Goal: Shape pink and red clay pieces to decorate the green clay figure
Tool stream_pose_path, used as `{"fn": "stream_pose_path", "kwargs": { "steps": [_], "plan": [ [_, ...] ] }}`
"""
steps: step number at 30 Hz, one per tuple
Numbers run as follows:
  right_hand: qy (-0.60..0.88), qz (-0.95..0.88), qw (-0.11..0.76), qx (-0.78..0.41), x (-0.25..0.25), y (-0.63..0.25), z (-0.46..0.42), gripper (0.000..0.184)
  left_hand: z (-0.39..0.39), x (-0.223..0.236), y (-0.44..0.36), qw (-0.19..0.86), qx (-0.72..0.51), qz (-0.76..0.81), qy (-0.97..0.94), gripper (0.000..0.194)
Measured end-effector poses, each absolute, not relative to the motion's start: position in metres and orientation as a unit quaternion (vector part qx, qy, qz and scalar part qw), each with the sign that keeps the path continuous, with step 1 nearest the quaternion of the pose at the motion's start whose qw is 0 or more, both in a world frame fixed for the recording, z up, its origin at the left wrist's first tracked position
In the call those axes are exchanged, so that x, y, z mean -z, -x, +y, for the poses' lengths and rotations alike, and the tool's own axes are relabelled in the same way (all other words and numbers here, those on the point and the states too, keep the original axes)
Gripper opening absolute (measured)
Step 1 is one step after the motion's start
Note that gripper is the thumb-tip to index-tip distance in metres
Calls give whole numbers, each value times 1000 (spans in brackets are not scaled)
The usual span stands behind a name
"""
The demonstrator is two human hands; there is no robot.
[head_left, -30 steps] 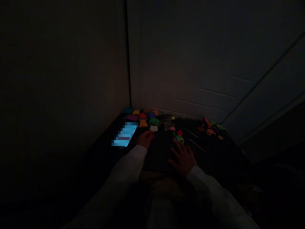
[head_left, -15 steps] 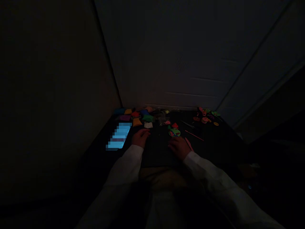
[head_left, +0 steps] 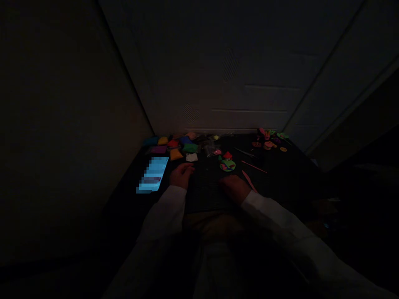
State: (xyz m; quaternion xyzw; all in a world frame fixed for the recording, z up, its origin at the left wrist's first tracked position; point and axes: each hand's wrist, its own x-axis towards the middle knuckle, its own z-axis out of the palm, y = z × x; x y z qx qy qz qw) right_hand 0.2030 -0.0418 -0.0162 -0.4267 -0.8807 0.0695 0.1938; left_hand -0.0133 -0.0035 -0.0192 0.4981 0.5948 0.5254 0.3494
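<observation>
The scene is very dark. My left hand (head_left: 181, 176) rests on the dark table beside a glowing phone (head_left: 153, 174), its fingers bent and slightly apart, with nothing visible in them. On the right, my right hand (head_left: 234, 187) lies low over the tabletop with its fingers turned down and lost in shadow. Just beyond it is a round green clay piece (head_left: 227, 165) with coloured bits on top, and behind that a small red clay piece (head_left: 227, 155). A pink modelling tool (head_left: 249, 181) lies right next to my right hand.
Several coloured clay packets (head_left: 176, 155) line the back left, including a white one (head_left: 191, 157). Scissors (head_left: 244, 152) and a thin pink stick (head_left: 254, 166) lie to the right. Small clay figures (head_left: 267, 145) cluster at the back right corner, against a pale wall (head_left: 249, 99).
My right hand has drawn back a little from the green clay piece, and its fingers have turned down. The left hand has barely moved. The view has tilted slightly.
</observation>
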Motion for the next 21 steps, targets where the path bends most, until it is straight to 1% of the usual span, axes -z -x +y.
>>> {"fn": "stream_pose_path", "kwargs": {
  "steps": [7, 11, 16, 21],
  "plan": [
    [369, -914, 161, -50, 14, -205, -55, 30, -3, 20, 13, 349, -526, 592, -501, 28],
    [370, -913, 163, -46, 15, -202, -54, 25, -3, 20, 13, 348, -528, 591, -500, 28],
    [407, -894, 183, -49, 18, -196, -43, 25, -5, 17, 13, 349, -527, 594, -498, 27],
    [415, -887, 192, -64, 19, -198, -37, 18, -6, 18, 13, 350, -526, 594, -497, 28]
  ]
}}
